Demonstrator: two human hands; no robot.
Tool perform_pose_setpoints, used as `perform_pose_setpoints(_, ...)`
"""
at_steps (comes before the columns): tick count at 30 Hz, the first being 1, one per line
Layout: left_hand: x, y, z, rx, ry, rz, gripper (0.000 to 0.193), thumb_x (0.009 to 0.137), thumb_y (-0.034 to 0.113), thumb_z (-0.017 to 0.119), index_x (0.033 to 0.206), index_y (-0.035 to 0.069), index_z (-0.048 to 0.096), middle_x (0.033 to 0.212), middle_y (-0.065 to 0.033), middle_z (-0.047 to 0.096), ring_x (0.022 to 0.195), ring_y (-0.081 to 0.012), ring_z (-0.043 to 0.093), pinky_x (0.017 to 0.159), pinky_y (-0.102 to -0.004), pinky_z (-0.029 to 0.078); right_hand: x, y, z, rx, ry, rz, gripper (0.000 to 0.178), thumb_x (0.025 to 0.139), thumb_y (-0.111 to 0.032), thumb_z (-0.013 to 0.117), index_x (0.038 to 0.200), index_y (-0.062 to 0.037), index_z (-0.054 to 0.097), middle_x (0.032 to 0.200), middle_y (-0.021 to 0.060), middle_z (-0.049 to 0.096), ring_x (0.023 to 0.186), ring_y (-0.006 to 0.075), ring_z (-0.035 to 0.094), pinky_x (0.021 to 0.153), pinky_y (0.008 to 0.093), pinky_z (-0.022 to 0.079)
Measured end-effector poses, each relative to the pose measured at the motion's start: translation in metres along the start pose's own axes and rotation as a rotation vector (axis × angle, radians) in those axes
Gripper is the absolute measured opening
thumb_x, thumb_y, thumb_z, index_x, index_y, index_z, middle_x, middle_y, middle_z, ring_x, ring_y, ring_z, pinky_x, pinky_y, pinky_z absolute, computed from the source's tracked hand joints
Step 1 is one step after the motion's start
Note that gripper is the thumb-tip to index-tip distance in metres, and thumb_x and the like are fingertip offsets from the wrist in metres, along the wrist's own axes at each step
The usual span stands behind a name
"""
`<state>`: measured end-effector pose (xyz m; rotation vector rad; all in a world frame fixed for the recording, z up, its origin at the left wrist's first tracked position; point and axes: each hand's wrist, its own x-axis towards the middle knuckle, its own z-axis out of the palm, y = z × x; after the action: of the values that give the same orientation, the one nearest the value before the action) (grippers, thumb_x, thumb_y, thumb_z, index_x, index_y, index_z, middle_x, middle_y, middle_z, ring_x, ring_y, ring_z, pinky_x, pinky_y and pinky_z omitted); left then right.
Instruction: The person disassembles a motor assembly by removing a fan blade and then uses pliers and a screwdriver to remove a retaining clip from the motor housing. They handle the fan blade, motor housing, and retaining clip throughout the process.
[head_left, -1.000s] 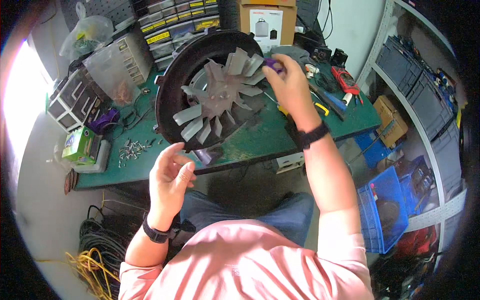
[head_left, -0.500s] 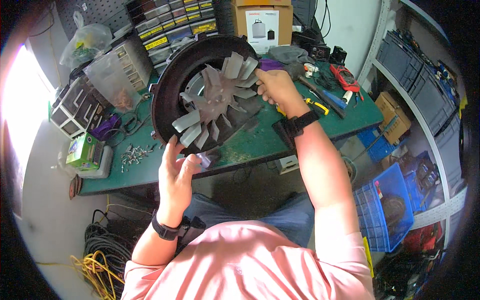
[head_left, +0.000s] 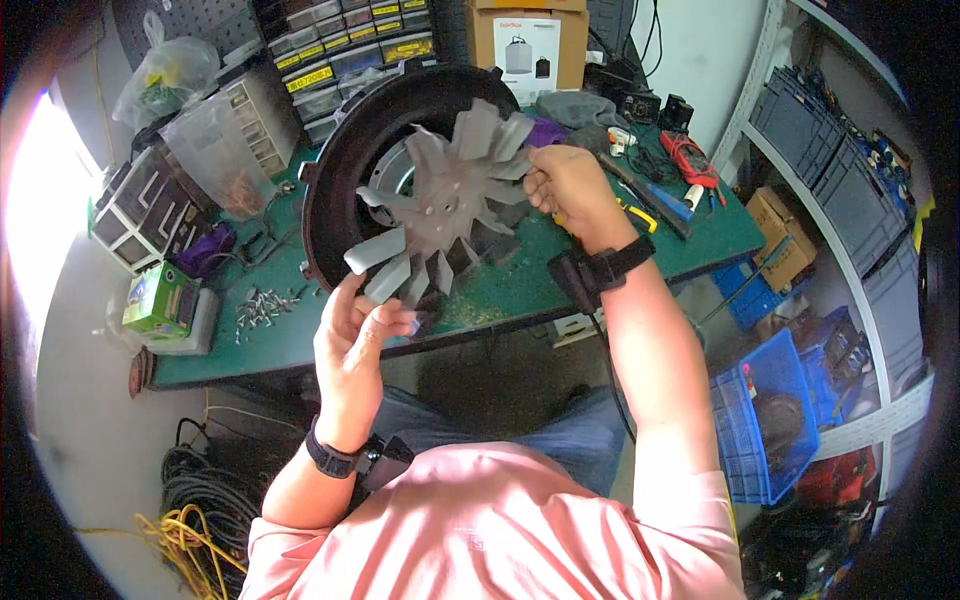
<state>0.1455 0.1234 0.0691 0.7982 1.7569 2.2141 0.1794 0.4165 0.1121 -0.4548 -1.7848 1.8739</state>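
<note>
1. While both hands hold it up over the near edge of the green workbench (head_left: pixel 520 290), the grey metal fan wheel (head_left: pixel 440 205) faces the camera flat-on, its hub at the middle and its blades radiating all round, so no long axis stands out.
2. Left hand (head_left: pixel 355 340) pinches a lower blade tip between thumb and fingers, closed on the metal.
3. Right hand (head_left: pixel 565 185) is curled tight about an upper-right blade, and a purple piece (head_left: pixel 545 130) shows just above its knuckles.
4. Behind the wheel, a round black housing (head_left: pixel 350 150) stands tilted on the workbench, its open side toward the person.
5. At the far edge, a brown cardboard box (head_left: pixel 515 40) with a white picture panel stands upright.
6. Near the left end lies a small green package (head_left: pixel 155 298) on a grey block, with loose screws (head_left: pixel 265 305) scattered beside it.
7. Along the far left corner, small-parts drawers (head_left: pixel 340 45) carry yellow label strips, and a clear plastic bag (head_left: pixel 170 70) sits above them.
8. Off the right end stand blue crates (head_left: pixel 770 410) on the floor.
</note>
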Motion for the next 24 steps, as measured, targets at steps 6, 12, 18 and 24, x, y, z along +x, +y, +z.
perform_pose_setpoints(6,-0.009,-0.006,-0.005,-0.305,-0.223,-0.361,0.043,0.091,0.014,0.059,0.127,-0.004,0.046,0.089,-0.0117,0.063,0.070,-0.0194,0.066,0.062,-0.0282,0.056,-0.048,-0.008,-0.029,-0.052,0.036,-0.170,0.027,0.089,-0.021,0.054,0.070,-0.0024,0.059,0.063,0.0066,0.060,0.051,0.0143,0.055,0.047,0.0260,0.041)
perform_pose_setpoints(12,-0.008,-0.008,0.034,0.162,-0.320,-0.374,0.032,0.080,0.013,0.074,0.106,-0.001,0.062,0.070,0.0025,0.056,0.056,-0.0049,0.048,0.049,-0.0212,0.040,-0.110,-0.015,-0.056,-0.435,0.251,-0.285,0.018,0.086,-0.011,0.058,0.075,0.0032,0.062,0.074,0.0070,0.061,0.064,0.0144,0.055,0.059,0.0254,0.042)
perform_pose_setpoints(18,0.004,-0.017,0.068,-0.031,-0.581,-0.419,0.041,0.085,0.024,0.070,0.115,-0.002,0.062,0.063,0.0026,0.052,0.051,-0.0053,0.043,0.047,-0.0212,0.035,-0.150,-0.040,-0.094,-0.656,0.143,-0.381,0.015,0.087,-0.009,0.063,0.093,0.0038,0.064,0.104,0.0089,0.064,0.090,0.0131,0.059,0.079,0.0265,0.046)
perform_pose_setpoints(24,0.007,-0.043,0.106,-0.175,-0.772,-0.583,0.044,0.089,0.027,0.066,0.119,-0.004,0.058,0.060,0.0008,0.046,0.050,-0.0086,0.040,0.048,-0.0229,0.033,-0.180,-0.034,-0.150,-0.234,0.200,-0.105,0.034,0.086,-0.007,0.062,0.119,-0.0028,0.052,0.105,0.0052,0.065,0.089,0.0123,0.064,0.060,0.0256,0.056)
